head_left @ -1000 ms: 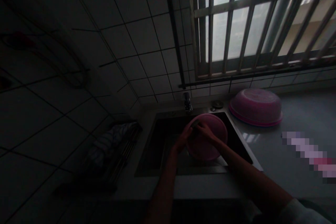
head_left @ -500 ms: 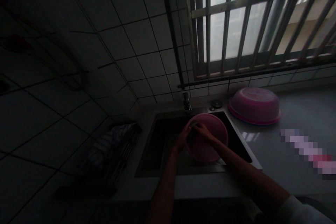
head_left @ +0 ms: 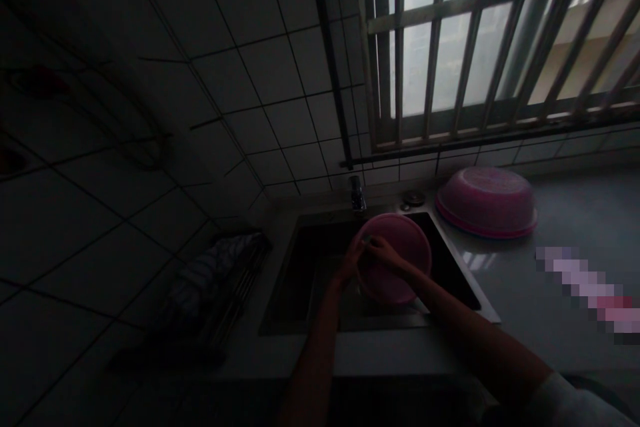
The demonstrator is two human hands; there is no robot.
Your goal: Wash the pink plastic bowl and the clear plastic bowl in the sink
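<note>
Just below the centre of the frame, a pink basin (head_left: 400, 260) sat tilted in the dark sink (head_left: 300, 280), its open side turned toward the person, probably so both hands could get inside it. The left hand (head_left: 350, 261) lay against the basin's left rim, seemingly steadying it, while the right hand (head_left: 385, 252) reached into the bowl, its fingers curled narrow over what might have been a small scrubber; the gloom hid whether anything was truly held. The left hand's fingers looked wrapped on the rim, though that too was hard to tell. A tap (head_left: 356, 193) stood just above the basin at the sink's back edge. A second pink basin (head_left: 487, 202) rested upside down on the table (head_left: 560, 227) at centre right, clear of the hands. A rack with folded cloth (head_left: 215, 280) lay left of the sink, and a barred window (head_left: 475, 40) filled the upper right.
</note>
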